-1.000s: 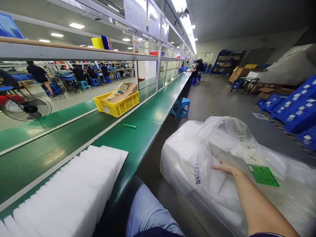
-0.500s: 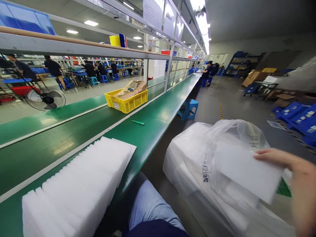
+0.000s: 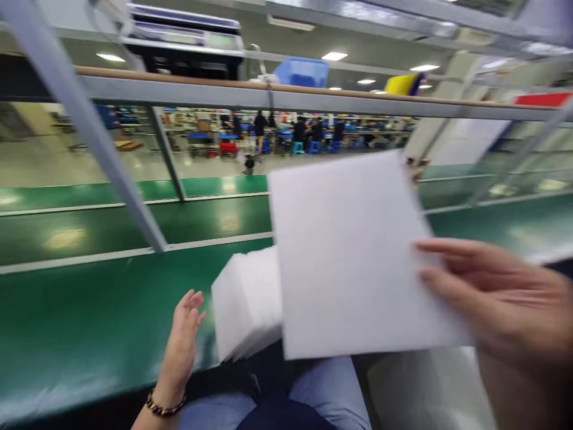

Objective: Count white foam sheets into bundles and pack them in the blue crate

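A flat, square white foam sheet (image 3: 349,257) is held up in front of me, its right edge pinched between the thumb and fingers of my right hand (image 3: 496,286). Behind it, partly covered by it, a stack of white foam sheets (image 3: 250,298) stands on edge on the green bench (image 3: 111,310). My left hand (image 3: 185,328), with a beaded bracelet at the wrist, is just left of that stack. Its fingers are slightly apart and hold nothing; a small gap separates them from the stack.
A grey metal post (image 3: 96,125) rises from the bench at the left. Above runs a long shelf (image 3: 313,100) with a black device (image 3: 183,42) and a blue bin (image 3: 302,71). At lower right, the pale bag (image 3: 425,388) is partly hidden. People sit and stand far behind.
My view has swung left from the bag to the bench. My right hand has lifted a foam sheet off the bag and carried it over. My left hand has come into view.
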Available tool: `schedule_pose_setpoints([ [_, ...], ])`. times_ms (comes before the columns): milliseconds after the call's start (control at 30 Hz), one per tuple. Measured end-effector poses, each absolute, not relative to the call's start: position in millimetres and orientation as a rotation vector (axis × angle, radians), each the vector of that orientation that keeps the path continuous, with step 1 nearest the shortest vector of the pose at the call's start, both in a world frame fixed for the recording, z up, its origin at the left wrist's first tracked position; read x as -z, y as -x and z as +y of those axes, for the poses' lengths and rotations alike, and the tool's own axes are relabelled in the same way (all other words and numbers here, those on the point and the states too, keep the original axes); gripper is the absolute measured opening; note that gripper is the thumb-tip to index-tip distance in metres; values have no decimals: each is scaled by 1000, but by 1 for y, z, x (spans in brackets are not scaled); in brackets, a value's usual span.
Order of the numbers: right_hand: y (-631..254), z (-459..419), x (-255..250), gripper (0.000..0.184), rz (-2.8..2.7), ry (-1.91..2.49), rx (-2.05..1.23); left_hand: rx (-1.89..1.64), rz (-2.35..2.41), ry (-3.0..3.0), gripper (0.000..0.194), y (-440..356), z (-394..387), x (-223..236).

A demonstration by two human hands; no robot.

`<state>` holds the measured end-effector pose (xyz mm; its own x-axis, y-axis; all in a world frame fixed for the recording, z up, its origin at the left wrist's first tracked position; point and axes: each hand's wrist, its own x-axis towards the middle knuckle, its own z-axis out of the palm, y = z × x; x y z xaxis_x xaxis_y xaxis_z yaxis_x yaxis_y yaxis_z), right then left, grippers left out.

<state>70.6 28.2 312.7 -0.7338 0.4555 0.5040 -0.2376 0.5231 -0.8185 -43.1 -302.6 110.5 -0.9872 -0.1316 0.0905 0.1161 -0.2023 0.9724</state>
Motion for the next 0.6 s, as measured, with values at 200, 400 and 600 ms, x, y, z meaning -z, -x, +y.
schedule_pose_setpoints([
  [200,35,-119,-259,25,-2566,-740,-755,2061,-1684,-117,41,28,-342,-129],
  [400,76,-122,-212,43,-2769,-781,-597,1716,-2562,114,63,41,-332,-110],
  [600,124,63,-220,49,-2735,379,-903,1655,-2741,139,56,53,-308,-91],
])
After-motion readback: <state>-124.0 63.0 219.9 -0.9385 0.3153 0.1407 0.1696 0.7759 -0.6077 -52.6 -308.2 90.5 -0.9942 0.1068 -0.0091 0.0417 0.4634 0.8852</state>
